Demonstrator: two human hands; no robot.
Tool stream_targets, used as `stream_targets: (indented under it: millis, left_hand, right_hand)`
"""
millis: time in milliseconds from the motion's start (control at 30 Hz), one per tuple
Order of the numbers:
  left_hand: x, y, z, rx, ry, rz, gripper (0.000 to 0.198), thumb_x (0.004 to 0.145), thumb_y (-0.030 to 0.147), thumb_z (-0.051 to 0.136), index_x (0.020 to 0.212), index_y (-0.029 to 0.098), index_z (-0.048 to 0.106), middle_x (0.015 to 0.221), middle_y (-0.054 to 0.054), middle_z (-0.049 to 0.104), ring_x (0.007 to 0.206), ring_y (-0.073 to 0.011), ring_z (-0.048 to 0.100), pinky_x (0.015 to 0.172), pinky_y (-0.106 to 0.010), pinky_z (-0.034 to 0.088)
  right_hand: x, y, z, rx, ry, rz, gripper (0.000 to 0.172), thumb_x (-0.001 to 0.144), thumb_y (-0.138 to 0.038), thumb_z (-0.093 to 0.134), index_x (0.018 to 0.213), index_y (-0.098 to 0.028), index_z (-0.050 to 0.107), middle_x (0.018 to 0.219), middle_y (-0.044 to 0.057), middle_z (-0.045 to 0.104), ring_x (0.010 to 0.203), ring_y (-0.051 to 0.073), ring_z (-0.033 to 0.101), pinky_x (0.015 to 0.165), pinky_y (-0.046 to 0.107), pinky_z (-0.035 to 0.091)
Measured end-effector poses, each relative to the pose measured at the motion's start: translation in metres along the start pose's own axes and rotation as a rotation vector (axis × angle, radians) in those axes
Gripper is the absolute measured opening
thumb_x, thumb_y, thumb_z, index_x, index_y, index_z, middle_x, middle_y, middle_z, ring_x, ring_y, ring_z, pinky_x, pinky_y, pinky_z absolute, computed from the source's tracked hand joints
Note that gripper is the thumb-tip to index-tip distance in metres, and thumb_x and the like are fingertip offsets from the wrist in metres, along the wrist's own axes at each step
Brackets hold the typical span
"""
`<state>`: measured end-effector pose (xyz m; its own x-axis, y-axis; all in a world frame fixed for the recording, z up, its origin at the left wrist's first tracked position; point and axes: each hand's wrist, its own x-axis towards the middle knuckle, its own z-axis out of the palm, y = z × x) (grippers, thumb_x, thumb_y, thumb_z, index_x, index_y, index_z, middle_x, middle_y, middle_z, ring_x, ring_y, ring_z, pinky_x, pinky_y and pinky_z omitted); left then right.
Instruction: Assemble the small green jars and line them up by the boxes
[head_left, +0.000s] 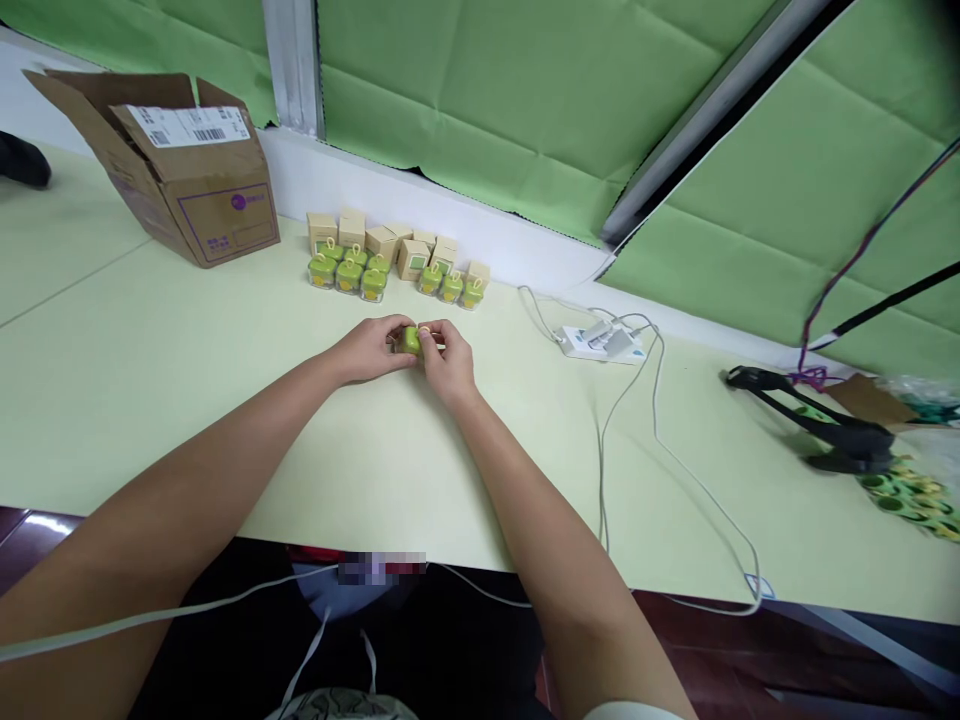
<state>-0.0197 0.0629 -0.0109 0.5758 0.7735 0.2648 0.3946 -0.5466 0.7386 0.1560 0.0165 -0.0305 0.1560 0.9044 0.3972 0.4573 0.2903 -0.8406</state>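
Observation:
Both hands meet over the middle of the table around one small container with a green lid. My left hand is closed round its left side, thumb in front. From the right, my right hand pinches at the lid's yellowish loop, and its fingers partly cover it. Farther back stand several like containers, clear below with green lids and loops, in a left group. A smaller row of the same containers is to the right. Small tan boxes stand behind them.
An open cardboard box with a label stands at the back left. A white power strip with plugs and trailing cables lies to the right. Farther right are a black stand-like object and green-yellow pieces.

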Motion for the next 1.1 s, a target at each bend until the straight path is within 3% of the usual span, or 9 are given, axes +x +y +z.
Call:
stream_targets:
  millis: [233, 300, 433, 500, 600, 700, 800, 933, 1100]
  left_hand:
    - [-0.001, -0.007, 0.001, 0.040, 0.027, 0.031, 0.049, 0.077, 0.049, 0.075, 0.116, 0.022, 0.067, 0.107, -0.005, 0.071, 0.095, -0.0221, 0.064, 0.088, -0.036, 0.050]
    - [0.000, -0.011, 0.001, 0.056, 0.074, -0.026, 0.052, 0.077, 0.049, 0.075, 0.119, 0.021, 0.065, 0.113, -0.007, 0.071, 0.098, -0.0237, 0.065, 0.091, -0.038, 0.051]
    - [0.002, -0.019, -0.001, 0.169, 0.164, -0.122, 0.059, 0.080, 0.041, 0.070, 0.132, 0.018, 0.058, 0.128, -0.013, 0.068, 0.116, -0.0304, 0.063, 0.101, -0.045, 0.050]
    - [0.002, -0.019, -0.003, 0.225, 0.205, -0.082, 0.061, 0.081, 0.037, 0.067, 0.137, 0.017, 0.054, 0.140, -0.015, 0.061, 0.131, -0.0330, 0.055, 0.110, -0.047, 0.045]
    - [-0.001, -0.006, -0.004, 0.271, 0.300, 0.040, 0.054, 0.085, 0.033, 0.062, 0.136, 0.017, 0.054, 0.144, -0.014, 0.057, 0.138, -0.0317, 0.048, 0.116, -0.047, 0.040]
    - [-0.007, 0.018, 0.003, 0.249, 0.287, 0.083, 0.030, 0.093, 0.038, 0.056, 0.116, 0.020, 0.063, 0.121, -0.009, 0.068, 0.111, -0.0259, 0.063, 0.098, -0.041, 0.050]
    - [-0.012, 0.039, 0.017, 0.172, 0.191, 0.003, 0.031, 0.092, 0.048, 0.060, 0.108, 0.021, 0.063, 0.106, -0.006, 0.071, 0.084, -0.0215, 0.065, 0.077, -0.036, 0.051]
    - [-0.016, 0.046, 0.031, 0.082, 0.177, 0.033, 0.026, 0.093, 0.044, 0.060, 0.106, 0.022, 0.064, 0.104, -0.004, 0.071, 0.084, -0.0203, 0.065, 0.077, -0.035, 0.050]
    - [-0.014, 0.040, 0.031, 0.021, 0.244, 0.013, 0.038, 0.089, 0.048, 0.065, 0.115, 0.020, 0.065, 0.115, -0.007, 0.069, 0.091, -0.0215, 0.066, 0.085, -0.037, 0.053]
  right_hand:
    - [0.003, -0.003, -0.003, 0.182, 0.160, 0.030, 0.023, 0.095, -0.047, 0.057, 0.097, -0.024, 0.060, 0.107, 0.002, 0.073, 0.093, 0.016, 0.066, 0.083, 0.030, 0.055]
    - [0.007, -0.001, -0.007, 0.328, 0.257, 0.119, 0.021, 0.093, -0.046, 0.060, 0.092, -0.025, 0.057, 0.104, 0.000, 0.071, 0.091, 0.014, 0.065, 0.077, 0.027, 0.057]
    - [0.015, 0.006, -0.018, 0.581, 0.330, 0.474, 0.013, 0.087, -0.032, 0.063, 0.083, -0.023, 0.054, 0.080, -0.002, 0.064, 0.073, 0.014, 0.064, 0.064, 0.028, 0.060]
    - [0.017, 0.008, -0.020, 0.649, 0.334, 0.580, 0.007, 0.085, -0.025, 0.061, 0.083, -0.021, 0.056, 0.077, -0.002, 0.064, 0.068, 0.015, 0.064, 0.062, 0.029, 0.061]
    - [0.015, 0.007, -0.018, 0.688, 0.368, 0.579, 0.003, 0.086, -0.020, 0.056, 0.084, -0.020, 0.058, 0.077, -0.001, 0.066, 0.068, 0.014, 0.065, 0.061, 0.028, 0.060]
    - [0.005, 0.003, -0.016, 0.701, 0.320, 0.530, 0.007, 0.088, -0.020, 0.057, 0.082, -0.020, 0.059, 0.075, -0.003, 0.066, 0.069, 0.012, 0.065, 0.063, 0.025, 0.060]
    - [-0.009, -0.001, -0.018, 0.773, 0.191, 0.503, 0.007, 0.090, -0.023, 0.062, 0.084, -0.020, 0.061, 0.079, -0.002, 0.069, 0.072, 0.012, 0.067, 0.067, 0.024, 0.060]
    - [-0.021, -0.004, -0.021, 0.844, 0.102, 0.514, 0.010, 0.089, -0.028, 0.069, 0.090, -0.021, 0.062, 0.089, 0.001, 0.075, 0.082, 0.013, 0.071, 0.074, 0.024, 0.061]
    - [-0.023, -0.010, -0.020, 0.830, 0.073, 0.481, 0.019, 0.083, -0.029, 0.079, 0.086, -0.021, 0.062, 0.084, -0.003, 0.073, 0.078, 0.011, 0.070, 0.077, 0.024, 0.062]
